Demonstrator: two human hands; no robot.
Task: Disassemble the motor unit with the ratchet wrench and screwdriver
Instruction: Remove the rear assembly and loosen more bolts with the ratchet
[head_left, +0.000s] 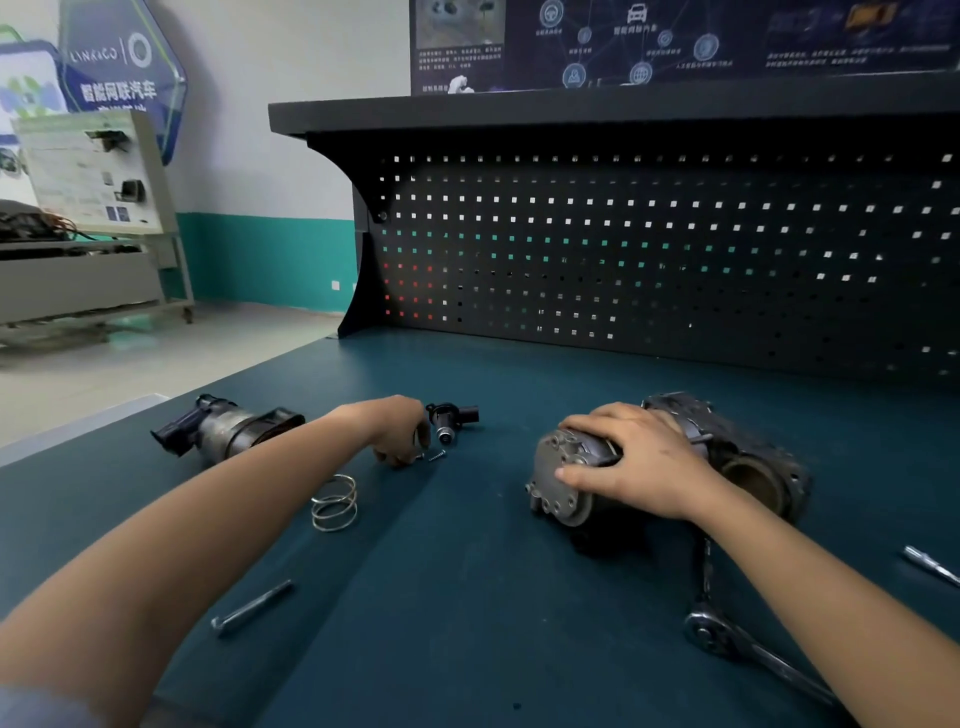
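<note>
The motor unit (566, 488) lies on the surface (467, 597) under the right hand (644, 467), whose grip curls over its end cap. Left of that grip lie a removed housing (223, 428), spring (335, 503), long bolt (252, 608) and screw (436, 456). The main body is unopened. The ratchet wrench (727, 642) lies nearer the person. The left hand (400, 431) curls down at the screw, and I cannot tell whether it pinches anything.

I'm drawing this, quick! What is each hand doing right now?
Left hand: fingers curled beside a small silver screw; grip cannot be told.
Right hand: grips the round grey metal motor unit.
</note>
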